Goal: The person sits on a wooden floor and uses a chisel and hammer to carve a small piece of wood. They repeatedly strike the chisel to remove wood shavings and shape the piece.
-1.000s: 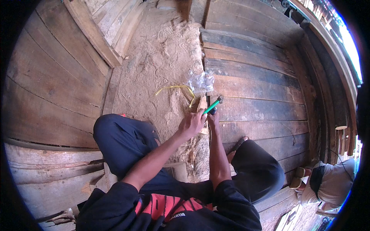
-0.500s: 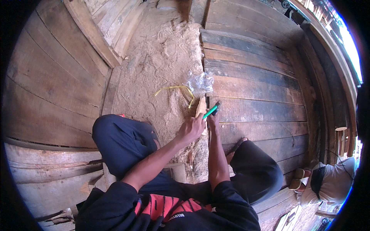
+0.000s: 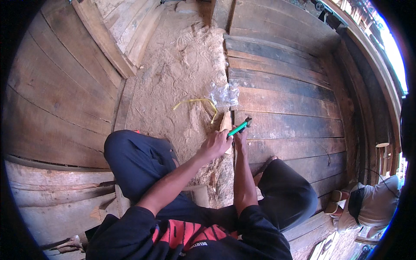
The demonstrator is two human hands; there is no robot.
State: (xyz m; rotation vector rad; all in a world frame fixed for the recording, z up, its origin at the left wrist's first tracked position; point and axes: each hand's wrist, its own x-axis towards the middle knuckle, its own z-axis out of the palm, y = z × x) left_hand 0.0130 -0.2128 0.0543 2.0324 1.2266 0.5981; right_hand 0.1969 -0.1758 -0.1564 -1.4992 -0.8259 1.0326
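Note:
My left hand (image 3: pixel 216 144) is closed around the handle of a green-handled hammer (image 3: pixel 236 129), whose dark head (image 3: pixel 248 121) points up and to the right. Just below that head my right hand (image 3: pixel 240 138) is closed, its fingers partly covered by the hammer; something dark by them is too small to name. A pale piece of wood (image 3: pixel 226 121) stands along the edge of the plank platform, partly behind my left hand. Beyond it lies a crumpled clear plastic bag (image 3: pixel 224 94), with a yellow strip (image 3: pixel 195 100) on the sandy ground to its left.
Dark wooden planks (image 3: pixel 286 125) spread to the right, while sandy ground (image 3: pixel 173 65) runs along the left to a board wall (image 3: pixel 60 86). My bent knees flank the work. At the lower right another person (image 3: pixel 377 203) is partly visible, near more boards.
The hammer head has shifted slightly to the right and its dark end shows more sharply. Both hands keep nearly the same places.

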